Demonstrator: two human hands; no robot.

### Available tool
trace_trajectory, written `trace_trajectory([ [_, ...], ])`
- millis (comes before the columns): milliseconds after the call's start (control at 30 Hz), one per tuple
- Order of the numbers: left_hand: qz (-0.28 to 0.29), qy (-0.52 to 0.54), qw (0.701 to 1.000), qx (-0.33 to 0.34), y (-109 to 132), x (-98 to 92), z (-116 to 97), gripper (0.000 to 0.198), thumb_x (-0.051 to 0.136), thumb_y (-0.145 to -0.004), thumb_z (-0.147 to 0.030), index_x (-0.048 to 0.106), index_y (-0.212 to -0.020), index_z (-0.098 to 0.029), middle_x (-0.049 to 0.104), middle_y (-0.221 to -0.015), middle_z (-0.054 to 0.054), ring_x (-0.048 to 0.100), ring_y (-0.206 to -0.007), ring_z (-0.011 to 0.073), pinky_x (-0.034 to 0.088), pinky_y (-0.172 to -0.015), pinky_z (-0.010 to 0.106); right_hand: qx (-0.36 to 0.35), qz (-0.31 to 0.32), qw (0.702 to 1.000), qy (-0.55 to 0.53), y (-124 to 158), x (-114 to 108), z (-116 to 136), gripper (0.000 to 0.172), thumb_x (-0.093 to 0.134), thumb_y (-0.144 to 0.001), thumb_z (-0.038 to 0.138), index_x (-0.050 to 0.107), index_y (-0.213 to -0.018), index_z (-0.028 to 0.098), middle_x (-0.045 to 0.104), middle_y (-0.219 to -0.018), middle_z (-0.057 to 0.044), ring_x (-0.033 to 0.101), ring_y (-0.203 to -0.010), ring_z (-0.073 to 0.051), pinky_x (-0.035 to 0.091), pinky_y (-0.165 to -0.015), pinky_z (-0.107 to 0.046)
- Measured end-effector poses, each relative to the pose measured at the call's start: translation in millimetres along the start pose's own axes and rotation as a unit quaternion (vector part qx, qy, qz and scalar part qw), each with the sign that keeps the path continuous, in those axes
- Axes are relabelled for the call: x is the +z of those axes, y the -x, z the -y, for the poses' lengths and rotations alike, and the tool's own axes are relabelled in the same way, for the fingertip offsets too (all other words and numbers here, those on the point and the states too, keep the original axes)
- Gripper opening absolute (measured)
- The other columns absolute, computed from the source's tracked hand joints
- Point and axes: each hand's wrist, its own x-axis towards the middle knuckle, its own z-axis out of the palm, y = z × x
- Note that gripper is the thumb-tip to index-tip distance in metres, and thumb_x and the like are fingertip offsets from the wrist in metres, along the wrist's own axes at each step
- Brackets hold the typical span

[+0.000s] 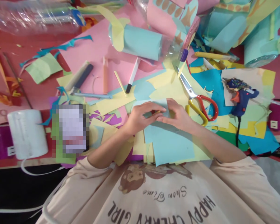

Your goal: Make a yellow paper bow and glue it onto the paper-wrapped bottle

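Observation:
My left hand (pixel 142 116) and my right hand (pixel 177 115) meet over the paper pile near the table's front edge. Their fingertips pinch inward around something small and yellowish that is mostly hidden between them. Pale blue paper (pixel 172 141) lies under and in front of the hands, on top of yellow sheets. Scissors (pixel 197 96) with red and yellow handles lie open to the right of my right hand. Behind the hands are a black-and-white marker (pixel 133 75) and a thin yellow strip (pixel 120 83).
A blue glue gun (pixel 244 96) rests at the right with its cable toward me. Paper-wrapped bottles (pixel 142 42) lie at the back. At the left are a white power strip (pixel 27 133) and a blurred-out device (pixel 72 128).

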Motion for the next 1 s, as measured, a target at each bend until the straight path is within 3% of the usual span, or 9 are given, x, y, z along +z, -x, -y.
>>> trace_trajectory([
  [200,-0.153,-0.126,0.975,-0.098,-8.9,-28.6,14.1,0.012,0.059,-0.088,-0.026,0.071,-0.091,-0.024,0.075,-0.093,0.001,0.069,-0.084,0.0147,0.057,-0.079,0.030,0.124,-0.055,0.990,-0.047,2.5,-15.2,-3.9,0.024,0.062,-0.086,0.041,0.064,-0.091,0.017,0.068,-0.082,-0.003,0.062,-0.073,-0.016,0.051,-0.065,-0.029],
  [300,-0.189,-0.270,0.943,-0.038,-13.1,-42.0,20.3,0.013,0.058,-0.088,-0.029,0.069,-0.094,-0.026,0.073,-0.106,0.004,0.066,-0.102,0.0195,0.052,-0.095,0.038,0.120,-0.070,0.987,-0.079,1.9,-23.9,-4.4,0.028,0.066,-0.084,0.042,0.061,-0.100,0.020,0.067,-0.087,-0.002,0.063,-0.076,-0.016,0.052,-0.063,-0.027],
  [400,-0.229,-0.207,0.951,0.005,-11.7,-40.3,14.7,0.023,0.057,-0.089,-0.043,0.068,-0.095,-0.023,0.072,-0.099,0.006,0.065,-0.097,0.0204,0.052,-0.091,0.039,0.104,-0.024,0.986,-0.127,1.1,-29.1,-1.1,0.028,0.069,-0.082,0.043,0.061,-0.095,0.020,0.063,-0.083,-0.001,0.060,-0.072,-0.014,0.049,-0.059,-0.024],
  [500,-0.028,0.102,0.987,-0.121,-7.6,-30.3,3.0,0.046,0.048,-0.088,-0.064,0.068,-0.092,-0.022,0.070,-0.087,0.005,0.066,-0.072,0.0173,0.054,-0.063,0.031,0.105,0.056,0.982,-0.147,1.3,-29.5,4.7,0.032,0.068,-0.082,0.046,0.057,-0.073,0.018,0.052,-0.066,0.003,0.049,-0.057,-0.009,0.039,-0.049,-0.022],
  [567,0.125,0.174,0.958,-0.190,-5.5,-23.8,-3.1,0.051,0.054,-0.081,-0.070,0.067,-0.085,-0.020,0.067,-0.075,0.004,0.063,-0.063,0.0168,0.049,-0.053,0.028,0.114,0.103,0.980,-0.128,1.6,-27.5,7.4,0.038,0.067,-0.082,0.050,0.053,-0.067,0.018,0.043,-0.057,0.005,0.039,-0.050,-0.007,0.031,-0.044,-0.022],
  [633,0.202,0.162,0.937,-0.234,-4.3,-18.6,-6.0,0.047,0.061,-0.078,-0.066,0.063,-0.073,-0.019,0.060,-0.062,0.001,0.056,-0.054,0.0141,0.042,-0.046,0.026,0.106,0.117,0.984,-0.081,1.2,-25.1,7.7,0.042,0.065,-0.083,0.053,0.050,-0.064,0.018,0.036,-0.054,0.007,0.031,-0.048,-0.006,0.025,-0.042,-0.022],
  [733,0.184,0.103,0.936,-0.283,-3.5,-12.7,-5.9,0.045,0.059,-0.079,-0.058,0.050,-0.058,-0.020,0.044,-0.051,-0.002,0.040,-0.044,0.0093,0.031,-0.041,0.025,0.085,0.083,0.993,-0.014,0.0,-24.3,6.3,0.043,0.062,-0.086,0.052,0.049,-0.062,0.018,0.036,-0.055,0.007,0.029,-0.049,-0.006,0.026,-0.044,-0.022],
  [867,0.132,0.071,0.941,-0.303,-3.6,-8.8,-4.4,0.047,0.054,-0.080,-0.053,0.035,-0.053,-0.020,0.026,-0.050,-0.005,0.024,-0.044,0.0060,0.019,-0.041,0.024,0.061,0.007,0.996,0.063,5.7,-36.2,14.1,0.028,0.061,-0.088,0.047,0.065,-0.093,0.019,0.063,-0.078,0.000,0.050,-0.056,-0.009,0.041,-0.051,-0.022],
  [1000,0.050,0.064,0.932,-0.354,-4.5,-7.9,-1.4,0.049,0.057,-0.079,-0.047,0.026,-0.052,-0.021,0.018,-0.050,-0.006,0.018,-0.044,0.0050,0.014,-0.042,0.024,0.115,-0.191,0.948,0.229,37.7,-70.0,22.5,0.022,0.060,-0.088,0.037,0.067,-0.101,0.020,0.071,-0.095,-0.007,0.066,-0.081,-0.017,0.051,-0.072,-0.030],
])
